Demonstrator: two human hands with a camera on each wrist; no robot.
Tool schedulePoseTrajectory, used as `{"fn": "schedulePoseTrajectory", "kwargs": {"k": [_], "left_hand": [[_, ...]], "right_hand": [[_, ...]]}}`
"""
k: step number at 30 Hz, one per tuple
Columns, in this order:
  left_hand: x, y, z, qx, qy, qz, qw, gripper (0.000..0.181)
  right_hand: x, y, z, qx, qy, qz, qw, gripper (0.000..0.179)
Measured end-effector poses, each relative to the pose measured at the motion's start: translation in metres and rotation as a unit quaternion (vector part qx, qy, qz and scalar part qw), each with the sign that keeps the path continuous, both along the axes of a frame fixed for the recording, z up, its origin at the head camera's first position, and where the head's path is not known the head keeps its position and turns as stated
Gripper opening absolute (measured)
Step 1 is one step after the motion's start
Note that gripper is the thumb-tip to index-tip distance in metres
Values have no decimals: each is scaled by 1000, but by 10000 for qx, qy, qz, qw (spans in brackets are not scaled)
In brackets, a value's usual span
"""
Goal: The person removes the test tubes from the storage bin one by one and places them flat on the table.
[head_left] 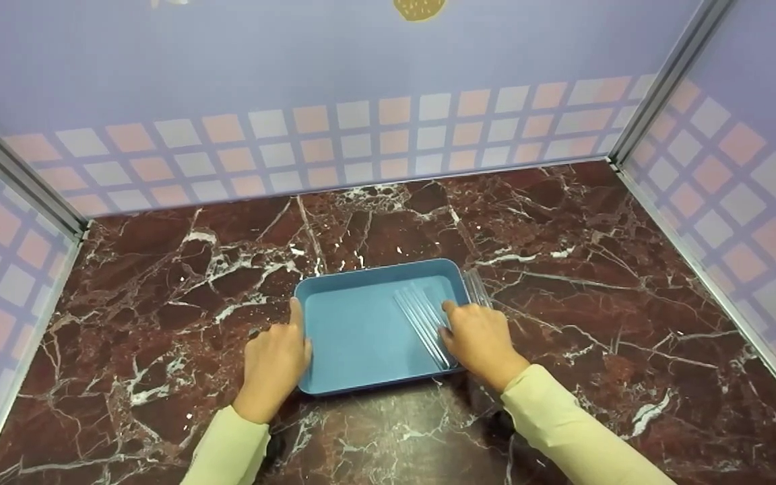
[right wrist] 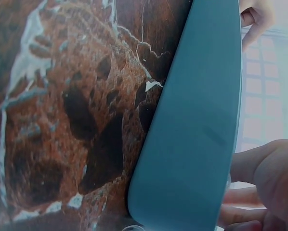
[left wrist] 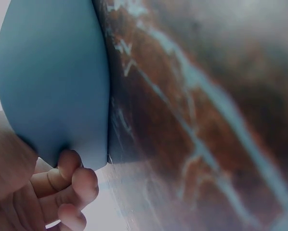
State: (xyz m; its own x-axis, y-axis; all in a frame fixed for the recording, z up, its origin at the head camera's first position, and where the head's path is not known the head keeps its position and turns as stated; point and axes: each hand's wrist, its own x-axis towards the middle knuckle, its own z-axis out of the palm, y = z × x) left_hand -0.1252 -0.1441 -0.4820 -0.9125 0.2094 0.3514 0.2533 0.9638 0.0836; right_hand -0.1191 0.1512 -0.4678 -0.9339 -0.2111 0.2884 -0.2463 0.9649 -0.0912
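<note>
Marbled tabletop (head_left: 603, 303) — blue tray (head_left: 354, 337) atop

Both arms (head_left: 563, 417) reach forward, converging. The left hand (head_left: 272, 360) points its index finger ahead, thumb apart, other fingers curled; the right hand (head_left: 486, 338) angles leftward, thumb and index fingertips slightly separated.

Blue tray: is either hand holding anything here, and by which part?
The left hand holds the blue tray by its left edge. The right hand reaches over the right edge; whether it grips cannot be told.
</note>
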Motion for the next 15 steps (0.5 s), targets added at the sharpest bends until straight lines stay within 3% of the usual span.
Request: {"fn": "schedulePoseTrajectory", "kwargs": {"k": [15], "left_hand": [[0, 0, 0, 4, -8, 17, 10000, 58]], "right_hand": [[1, 2, 5, -148, -22, -1, 9999, 21]]}}
